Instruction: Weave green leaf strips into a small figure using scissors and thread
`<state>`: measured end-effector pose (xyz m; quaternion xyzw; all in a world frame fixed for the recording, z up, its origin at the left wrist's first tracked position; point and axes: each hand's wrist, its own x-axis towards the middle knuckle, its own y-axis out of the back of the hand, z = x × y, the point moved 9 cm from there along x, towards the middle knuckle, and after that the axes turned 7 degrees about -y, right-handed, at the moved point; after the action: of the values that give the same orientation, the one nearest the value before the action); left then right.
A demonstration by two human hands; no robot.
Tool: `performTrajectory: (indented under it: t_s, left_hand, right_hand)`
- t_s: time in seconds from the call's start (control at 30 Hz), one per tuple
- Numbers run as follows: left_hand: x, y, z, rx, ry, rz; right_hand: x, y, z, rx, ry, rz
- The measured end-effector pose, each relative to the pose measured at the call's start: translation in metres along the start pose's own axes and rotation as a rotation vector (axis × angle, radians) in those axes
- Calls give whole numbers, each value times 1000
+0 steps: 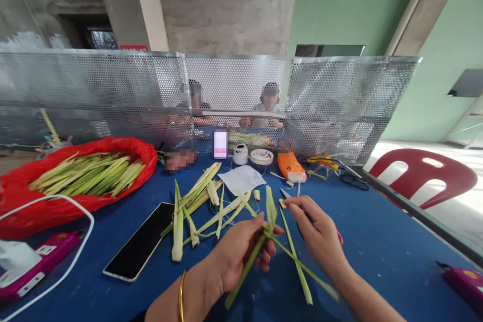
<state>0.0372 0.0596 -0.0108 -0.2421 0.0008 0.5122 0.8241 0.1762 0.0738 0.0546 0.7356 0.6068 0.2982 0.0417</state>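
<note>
My left hand (241, 247) pinches a knotted pale-green leaf (268, 231), thumb and fingers around its knot. One pointed blade stands up, and loose ends trail down on both sides. My right hand (319, 234) has thumb and forefinger closed at the top end of a narrow leaf strip (296, 256) slanting across the blue table. Under that hand lies a pair of scissors (286, 193), its blade tips and a bit of red handle showing, the rest hidden. Left of my hands, several cut leaf pieces (178, 231) lie in a loose pile.
A black-screened phone (141, 241) and a red bag (139, 148) of leaves stand left. White paper (243, 179), a tape roll (261, 157), an orange packet (291, 166) and a yellow-handled tool (323, 162) lie behind. Two people sit beyond a perforated metal screen (237, 73).
</note>
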Motion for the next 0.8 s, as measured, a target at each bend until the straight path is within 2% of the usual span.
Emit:
performTrajectory:
  t_s: [0.13,0.2,0.27,0.4,0.5,0.63,0.73,0.8]
  left_hand:
    - [4,13,11,-10,-75,62]
    - [6,14,9,9,-92,70]
    - [8,16,8,37,-126,96]
    - [12,21,10,176,-214,173]
    - [14,23,8,221,-204,199]
    - [13,19,3,128,-139,138]
    - [11,14,-1,119,-98,77]
    - [11,7,-6,148,-65,7]
  right_hand:
    - [-10,-39,11,-15,-150,-461]
    - [-21,-56,12,-31,-181,-599]
    - [-26,-62,8,-47,-150,-604]
    - [-28,-59,0,-155,-53,-473]
    - [-29,-56,0,-227,-35,-429]
    - [-19,-51,16,-81,-188,-406]
    - [-12,-48,30,165,-337,-364]
    - [-15,-57,36,383,-452,-435]
